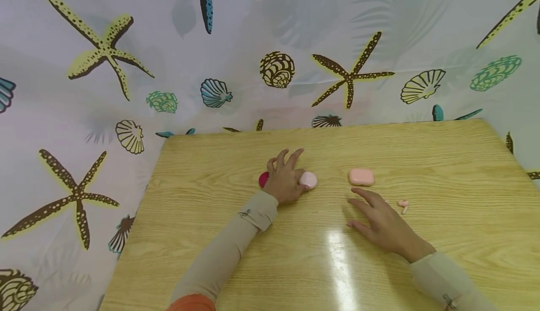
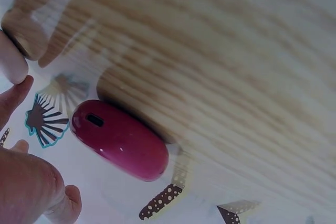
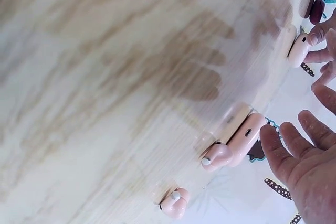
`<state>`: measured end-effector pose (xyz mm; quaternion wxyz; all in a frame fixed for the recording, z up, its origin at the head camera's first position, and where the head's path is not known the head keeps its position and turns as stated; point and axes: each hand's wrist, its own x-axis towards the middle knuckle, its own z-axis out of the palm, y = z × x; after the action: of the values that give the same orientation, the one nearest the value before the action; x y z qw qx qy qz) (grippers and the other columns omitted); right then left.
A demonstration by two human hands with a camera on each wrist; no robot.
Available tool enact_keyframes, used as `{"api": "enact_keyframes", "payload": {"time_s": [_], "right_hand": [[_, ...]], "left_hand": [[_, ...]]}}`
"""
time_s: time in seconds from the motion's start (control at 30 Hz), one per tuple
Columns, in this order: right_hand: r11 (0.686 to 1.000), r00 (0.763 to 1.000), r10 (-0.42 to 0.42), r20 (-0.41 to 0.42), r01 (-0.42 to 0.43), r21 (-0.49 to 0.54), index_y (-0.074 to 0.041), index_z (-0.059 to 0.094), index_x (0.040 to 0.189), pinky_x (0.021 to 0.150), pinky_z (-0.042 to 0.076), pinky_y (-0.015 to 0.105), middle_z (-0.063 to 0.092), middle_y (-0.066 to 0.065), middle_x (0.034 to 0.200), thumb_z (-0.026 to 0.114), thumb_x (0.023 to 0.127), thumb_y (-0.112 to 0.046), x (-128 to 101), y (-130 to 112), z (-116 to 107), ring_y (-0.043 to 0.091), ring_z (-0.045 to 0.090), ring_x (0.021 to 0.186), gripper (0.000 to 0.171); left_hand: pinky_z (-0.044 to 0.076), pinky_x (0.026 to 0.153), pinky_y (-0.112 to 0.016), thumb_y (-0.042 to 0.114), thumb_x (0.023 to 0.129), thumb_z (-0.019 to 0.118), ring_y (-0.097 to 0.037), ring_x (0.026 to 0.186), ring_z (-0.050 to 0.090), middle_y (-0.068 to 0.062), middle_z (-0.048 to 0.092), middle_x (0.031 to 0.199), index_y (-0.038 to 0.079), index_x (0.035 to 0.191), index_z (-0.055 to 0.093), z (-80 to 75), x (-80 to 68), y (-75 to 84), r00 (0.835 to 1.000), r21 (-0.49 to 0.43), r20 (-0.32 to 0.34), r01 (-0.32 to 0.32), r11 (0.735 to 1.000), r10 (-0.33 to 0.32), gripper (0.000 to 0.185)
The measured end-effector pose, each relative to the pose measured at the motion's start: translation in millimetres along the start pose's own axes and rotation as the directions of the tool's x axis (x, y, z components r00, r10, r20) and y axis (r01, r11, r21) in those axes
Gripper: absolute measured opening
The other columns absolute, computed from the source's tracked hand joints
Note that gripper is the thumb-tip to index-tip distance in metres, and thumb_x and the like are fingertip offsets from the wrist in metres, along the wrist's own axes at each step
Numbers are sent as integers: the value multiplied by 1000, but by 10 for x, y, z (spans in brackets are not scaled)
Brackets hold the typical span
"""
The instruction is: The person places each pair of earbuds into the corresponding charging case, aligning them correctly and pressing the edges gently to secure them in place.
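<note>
My left hand [image 1: 286, 180] pinches a rounded pale pink case [image 1: 309, 180] at its edge between thumb and a finger, its other fingers spread. The case sits on the table. Partly hidden at that hand's left is a glossy dark red case [image 2: 121, 140] with a small dark slot in its end. Fingers apart, my right hand [image 1: 381, 222] hovers over the table and holds nothing. Just beyond its fingertips lies a peach-pink earbud case [image 1: 361, 177]. Two matching earbuds lie near this hand, one earbud [image 1: 403, 205] to its right and another earbud [image 3: 217, 157] mostly hidden in the head view.
The wood-grain table [image 1: 202, 170] reflects a bright streak of light near its front middle. Behind it hangs a white cloth [image 1: 236, 58] printed with starfish and shells, also falling along the left side.
</note>
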<state>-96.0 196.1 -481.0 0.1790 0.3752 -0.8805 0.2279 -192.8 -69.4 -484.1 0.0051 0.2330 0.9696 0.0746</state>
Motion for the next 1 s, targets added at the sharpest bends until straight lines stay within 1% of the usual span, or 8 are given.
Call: {"api": "enact_keyframes", "payload": {"time_s": [0.33, 0.43, 0.6, 0.67, 0.77, 0.83, 0.9, 1.0], "right_hand": [[999, 999, 30, 30, -30, -18, 6, 59, 114, 83, 53, 50, 54, 29, 127, 79, 73, -21, -9, -11, -12, 40, 57, 108, 52], [1000, 1000, 19, 13, -19, -9, 5, 60, 113, 83, 53, 50, 54, 29, 126, 78, 75, -23, -4, 3, -17, 40, 57, 108, 50], [1000, 999, -19, -43, 19, 3, 6, 60, 111, 85, 50, 49, 55, 29, 124, 52, 95, -45, 33, 42, -26, 41, 57, 108, 54], [1000, 997, -30, -66, 31, 4, 7, 61, 110, 85, 49, 49, 56, 29, 123, 39, 97, -49, 56, 60, -35, 41, 57, 107, 61], [1000, 996, -19, -87, 20, 3, 7, 61, 109, 85, 48, 49, 57, 27, 121, 34, 98, -50, 89, 92, -59, 41, 57, 108, 64], [1000, 996, 3, -91, -3, 5, 7, 62, 110, 85, 48, 51, 58, 26, 120, 40, 98, -48, 107, 120, -79, 41, 56, 108, 60], [999, 995, 40, -88, -40, -2, 5, 62, 112, 85, 48, 54, 59, 26, 119, 56, 95, -38, 128, 153, -97, 42, 56, 108, 47], [994, 991, 105, -85, -108, -26, 4, 62, 111, 84, 47, 61, 59, 27, 119, 75, 81, -16, 170, 215, -111, 45, 55, 108, 39]], "left_hand": [[19, 109, -56, 51, 87, 62, -32, 146, 11, 2, 16, 160, 23, 108, 70, -23, -1, 2, 999, -4, 48, 18, 1000, -17, 36], [19, 109, -55, 51, 88, 61, -31, 146, 12, -1, 18, 159, 22, 107, 69, -43, 5, 10, 997, -6, 68, 23, 1000, -23, 36], [19, 110, -55, 51, 88, 60, -30, 146, 11, -4, 16, 160, 21, 105, 69, -72, 12, 18, 994, -21, 105, 31, 999, -29, 35], [18, 110, -54, 51, 88, 60, -30, 147, 10, -4, 15, 160, 21, 106, 68, -82, 12, 21, 993, -20, 114, 35, 999, -33, 36], [18, 110, -53, 50, 88, 60, -29, 147, 11, -3, 15, 160, 21, 112, 66, -107, 5, 37, 993, -24, 112, 35, 999, -32, 38], [19, 109, -53, 49, 88, 61, -29, 146, 13, -3, 17, 159, 21, 118, 65, -132, -9, 66, 996, -30, 92, 24, 999, -21, 41], [21, 108, -53, 48, 88, 61, -29, 145, 16, -4, 22, 158, 21, 121, 63, -160, -34, 111, 998, -45, 60, -1, 999, 4, 43], [25, 106, -54, 48, 88, 61, -31, 144, 20, -6, 27, 156, 23, 123, 61, -183, -87, 203, 998, -51, 16, -57, 997, 57, 44]]}}
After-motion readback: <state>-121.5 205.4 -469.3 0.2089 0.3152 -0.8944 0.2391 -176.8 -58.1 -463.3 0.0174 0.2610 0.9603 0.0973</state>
